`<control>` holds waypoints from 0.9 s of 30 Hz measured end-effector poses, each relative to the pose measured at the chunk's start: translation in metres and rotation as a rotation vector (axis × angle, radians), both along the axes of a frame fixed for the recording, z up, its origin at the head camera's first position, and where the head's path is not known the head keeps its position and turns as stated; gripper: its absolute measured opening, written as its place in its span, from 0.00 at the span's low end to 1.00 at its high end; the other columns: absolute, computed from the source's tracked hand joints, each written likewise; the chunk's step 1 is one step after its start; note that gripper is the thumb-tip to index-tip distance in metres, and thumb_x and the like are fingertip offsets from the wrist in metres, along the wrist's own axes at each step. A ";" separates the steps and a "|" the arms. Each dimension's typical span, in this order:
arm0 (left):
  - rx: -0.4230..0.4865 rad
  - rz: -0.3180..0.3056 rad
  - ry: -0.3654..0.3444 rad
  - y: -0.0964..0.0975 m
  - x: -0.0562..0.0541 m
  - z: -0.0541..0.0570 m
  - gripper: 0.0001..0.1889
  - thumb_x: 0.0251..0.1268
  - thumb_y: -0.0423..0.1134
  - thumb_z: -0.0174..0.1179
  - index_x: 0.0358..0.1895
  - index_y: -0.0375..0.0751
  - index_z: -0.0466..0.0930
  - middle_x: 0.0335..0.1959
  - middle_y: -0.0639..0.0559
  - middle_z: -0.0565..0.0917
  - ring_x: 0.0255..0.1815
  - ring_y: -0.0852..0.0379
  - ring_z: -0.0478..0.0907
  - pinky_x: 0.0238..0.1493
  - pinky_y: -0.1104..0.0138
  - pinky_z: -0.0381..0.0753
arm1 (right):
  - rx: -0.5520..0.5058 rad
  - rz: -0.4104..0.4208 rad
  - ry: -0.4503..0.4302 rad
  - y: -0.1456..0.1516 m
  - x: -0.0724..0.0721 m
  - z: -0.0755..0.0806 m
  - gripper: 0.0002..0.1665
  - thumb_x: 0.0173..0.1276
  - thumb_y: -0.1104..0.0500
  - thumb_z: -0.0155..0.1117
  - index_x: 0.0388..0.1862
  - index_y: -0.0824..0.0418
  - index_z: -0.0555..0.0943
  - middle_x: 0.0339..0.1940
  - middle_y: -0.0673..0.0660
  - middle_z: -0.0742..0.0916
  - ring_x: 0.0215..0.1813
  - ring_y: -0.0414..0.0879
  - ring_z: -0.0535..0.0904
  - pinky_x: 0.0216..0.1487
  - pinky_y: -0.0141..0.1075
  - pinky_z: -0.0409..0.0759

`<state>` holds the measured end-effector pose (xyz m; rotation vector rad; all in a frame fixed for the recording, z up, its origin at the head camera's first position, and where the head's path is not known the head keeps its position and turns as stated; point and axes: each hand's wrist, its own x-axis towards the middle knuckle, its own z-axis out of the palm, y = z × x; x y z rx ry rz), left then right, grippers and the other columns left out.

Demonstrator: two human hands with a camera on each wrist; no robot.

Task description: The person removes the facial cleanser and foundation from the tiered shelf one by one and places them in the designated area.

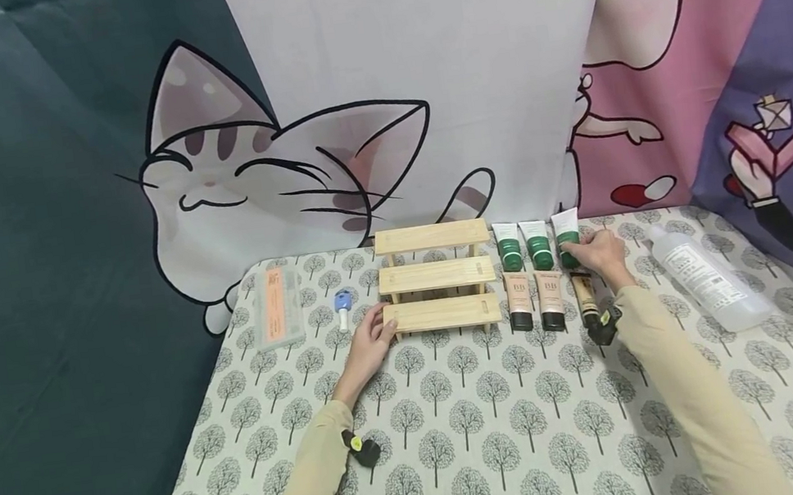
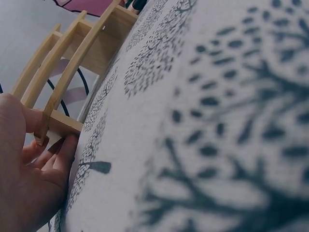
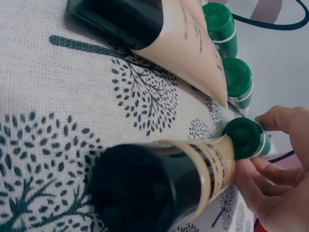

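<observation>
A small three-step wooden rack [image 1: 442, 314] stands on the cloth near the wall. My left hand [image 1: 369, 342] grips the left end of its lowest step; in the left wrist view, the thumb lies over the board [image 2: 72, 72] and the fingers are beneath. My right hand [image 1: 599, 254] pinches the rightmost green-and-white tube [image 1: 566, 228] by its green cap end [image 3: 244, 138]. Two similar tubes [image 1: 508, 246] lie to its left. In front are two pinkish BB cream tubes [image 1: 519, 298] and a gold tube with a black cap [image 1: 585, 294], close below my right hand.
On the right lies a large translucent bottle [image 1: 712, 279] with a white label. To the left are a clear flat case [image 1: 279, 307] with an orange label and a small blue-and-white item [image 1: 343, 308]. A cartoon curtain [image 1: 478, 64] hangs behind the tree-print tablecloth [image 1: 464, 437].
</observation>
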<state>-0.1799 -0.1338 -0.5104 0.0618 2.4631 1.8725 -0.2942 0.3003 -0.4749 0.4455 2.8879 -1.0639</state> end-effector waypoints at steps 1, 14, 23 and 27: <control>-0.002 -0.004 -0.001 0.000 0.000 0.001 0.29 0.77 0.34 0.55 0.76 0.31 0.60 0.69 0.28 0.71 0.69 0.33 0.73 0.72 0.52 0.76 | 0.007 0.001 -0.001 0.000 0.000 0.000 0.34 0.68 0.41 0.63 0.51 0.73 0.82 0.54 0.74 0.84 0.54 0.66 0.77 0.60 0.57 0.79; 0.025 -0.022 -0.045 0.011 -0.009 -0.001 0.29 0.76 0.36 0.56 0.76 0.37 0.62 0.70 0.33 0.72 0.70 0.38 0.74 0.72 0.54 0.76 | 0.108 -0.014 -0.007 0.009 0.013 0.005 0.23 0.68 0.47 0.58 0.28 0.67 0.78 0.26 0.61 0.81 0.37 0.57 0.74 0.32 0.40 0.73; -0.172 -0.073 -0.076 0.004 -0.008 0.026 0.36 0.79 0.44 0.52 0.81 0.35 0.49 0.74 0.31 0.68 0.72 0.37 0.71 0.77 0.48 0.69 | 0.157 0.053 -0.004 -0.005 0.021 0.022 0.28 0.73 0.44 0.54 0.35 0.70 0.75 0.34 0.69 0.80 0.37 0.60 0.75 0.32 0.46 0.78; -0.381 -0.079 -0.036 -0.005 -0.003 0.053 0.40 0.79 0.48 0.50 0.82 0.37 0.40 0.78 0.31 0.60 0.78 0.35 0.61 0.80 0.42 0.58 | 0.141 0.126 0.097 -0.026 0.028 0.040 0.36 0.75 0.44 0.54 0.61 0.77 0.72 0.55 0.78 0.80 0.50 0.69 0.78 0.49 0.60 0.82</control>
